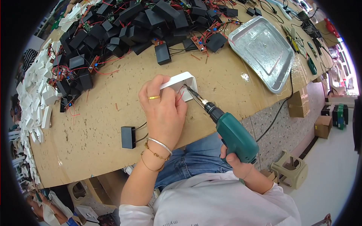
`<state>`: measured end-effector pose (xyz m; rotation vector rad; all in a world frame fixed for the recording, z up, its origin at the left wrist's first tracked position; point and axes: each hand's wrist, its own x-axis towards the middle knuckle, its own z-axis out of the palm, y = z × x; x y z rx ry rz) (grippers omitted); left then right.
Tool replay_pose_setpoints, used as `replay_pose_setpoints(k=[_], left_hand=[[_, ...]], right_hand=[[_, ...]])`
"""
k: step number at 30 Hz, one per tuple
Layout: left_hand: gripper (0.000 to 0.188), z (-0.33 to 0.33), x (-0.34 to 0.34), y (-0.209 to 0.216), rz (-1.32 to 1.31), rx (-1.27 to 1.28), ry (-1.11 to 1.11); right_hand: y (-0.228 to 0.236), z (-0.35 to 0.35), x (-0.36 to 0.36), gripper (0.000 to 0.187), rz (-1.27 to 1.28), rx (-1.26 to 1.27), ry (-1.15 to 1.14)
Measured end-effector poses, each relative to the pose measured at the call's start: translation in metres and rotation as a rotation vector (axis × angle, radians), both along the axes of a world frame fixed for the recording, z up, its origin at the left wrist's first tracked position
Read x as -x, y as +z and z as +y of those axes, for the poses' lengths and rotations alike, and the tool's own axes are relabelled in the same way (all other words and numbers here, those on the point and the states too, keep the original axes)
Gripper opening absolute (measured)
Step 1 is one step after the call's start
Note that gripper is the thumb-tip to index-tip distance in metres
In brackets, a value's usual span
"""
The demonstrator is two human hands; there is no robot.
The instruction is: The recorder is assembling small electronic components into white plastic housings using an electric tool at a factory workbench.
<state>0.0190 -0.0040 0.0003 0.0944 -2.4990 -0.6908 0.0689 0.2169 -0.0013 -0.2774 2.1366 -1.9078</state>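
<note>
My left hand (pixel 162 105) is closed on a white plastic casing (pixel 179 80), tilted on its side above the table, its open interior turned to the right. Thin red wire shows inside it, by my fingertips, and what else they pinch there is hidden. In my right hand (pixel 234 162) is a green soldering gun (pixel 237 136), gripped by its handle. Its narrow metal tip points up and left into the casing. A small black box (pixel 128 137) with two black leads lies beside my left wrist, the leads running under my hand.
Black boxes (pixel 145 22) with red wires and circuit boards are heaped at the back. White casings (pixel 36 98) are piled on the left. A metal tray (pixel 264 49) sits at the right, with pliers (pixel 294 41) beyond it. A black cord (pixel 279 109) hangs over the table edge.
</note>
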Motion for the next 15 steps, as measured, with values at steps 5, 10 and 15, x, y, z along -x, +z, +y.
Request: replay_pose_setpoints(k=[5,10,15], left_hand=[[0.015,-0.001,0.0,0.0,0.012,0.008,-0.004],[0.016,-0.001,0.0,0.0,0.018,0.0,-0.008],[0.016,0.0,0.0,0.0,0.025,-0.014,-0.001]], right_hand=[[-0.002,0.0,-0.002,0.049,-0.044,0.028,0.002],[0.007,-0.003,-0.004,0.05,-0.218,0.217,-0.016],[-0.001,-0.002,-0.005,0.05,-0.11,0.1,0.012]])
